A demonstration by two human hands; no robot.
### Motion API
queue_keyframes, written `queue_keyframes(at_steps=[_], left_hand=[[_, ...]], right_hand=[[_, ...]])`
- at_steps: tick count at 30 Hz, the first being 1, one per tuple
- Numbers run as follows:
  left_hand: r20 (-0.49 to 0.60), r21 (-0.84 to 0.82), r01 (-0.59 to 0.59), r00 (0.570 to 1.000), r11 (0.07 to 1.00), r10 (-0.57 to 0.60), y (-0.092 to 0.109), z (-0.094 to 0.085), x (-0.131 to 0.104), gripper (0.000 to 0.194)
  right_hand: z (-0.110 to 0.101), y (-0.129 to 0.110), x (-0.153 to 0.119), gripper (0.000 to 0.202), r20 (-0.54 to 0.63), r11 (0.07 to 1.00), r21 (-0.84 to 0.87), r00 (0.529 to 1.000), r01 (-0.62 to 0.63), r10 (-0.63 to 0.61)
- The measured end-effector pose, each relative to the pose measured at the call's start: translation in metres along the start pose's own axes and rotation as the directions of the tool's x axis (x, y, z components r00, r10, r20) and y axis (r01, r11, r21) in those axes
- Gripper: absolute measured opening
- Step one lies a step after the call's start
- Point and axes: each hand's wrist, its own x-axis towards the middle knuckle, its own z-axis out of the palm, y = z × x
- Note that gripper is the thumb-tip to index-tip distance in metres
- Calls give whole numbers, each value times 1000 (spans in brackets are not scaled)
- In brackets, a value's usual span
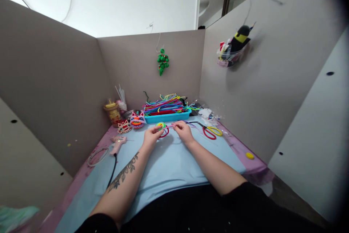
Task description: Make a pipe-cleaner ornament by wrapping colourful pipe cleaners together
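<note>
Above the middle of the light blue cloth (174, 164), my left hand (152, 135) is closed on one end of a thin pink strip (168, 127). My right hand (183, 131) pinches the strip's other end, a short gap away. A small round yellow and green piece (160, 125) shows just behind my left fingertips; whether they touch it I cannot tell. Red scissor handles (164, 132) show below the strip, between my hands. Near my right hand, a thin purple strand (191, 124) lies on the cloth.
A blue tray (166, 117) of colourful fuzzy stems stands at the back. Red-handled scissors (209, 133) and yellow-handled ones (216, 130) lie right. Left are a pink glue gun (118, 145), its cord, two cat-like faces (137, 120) and a cup (113, 113). Grey panels surround the table.
</note>
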Motion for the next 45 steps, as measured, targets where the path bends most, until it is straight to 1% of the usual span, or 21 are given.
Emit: queue_keyframes(at_steps=[2,6,10,13,16,18,25,33,38,42,45], left_hand=[[2,2,8,1000,1000,-8,0,0,0,51],[4,5,18,1000,1000,-18,1,1,-1,52],[36,-9,16,999,1000,-16,2,2,-2,52],[58,-15,13,998,1000,-12,2,3,-3,50],[62,-32,-5,998,999,7,1,3,-3,48],[62,-48,-18,998,999,21,0,3,-2,47],[112,-87,-27,993,996,36,-6,2,0,47],[95,-110,-28,995,994,38,-4,3,-1,48],[93,-56,-62,993,996,67,-2,5,-3,48],[99,-3,-42,994,999,42,0,5,-4,52],[105,7,-29,994,1000,28,0,5,-3,54]], right_hand=[[2,-5,-1,21,1,993,104,999,-47,48],[6,-8,-3,20,11,946,297,991,-129,132],[9,-4,-3,22,87,913,358,980,-196,176],[11,3,-3,21,143,915,333,971,-229,191],[12,8,-3,17,176,934,287,970,-214,168],[13,10,-3,15,178,944,256,970,-207,164],[13,9,-6,15,209,954,203,961,-222,179],[14,4,-7,14,284,960,185,947,-210,153],[16,4,-9,14,274,966,158,949,-203,155],[15,7,-8,14,257,977,124,957,-172,136],[16,12,-8,14,249,986,87,962,-142,116]])
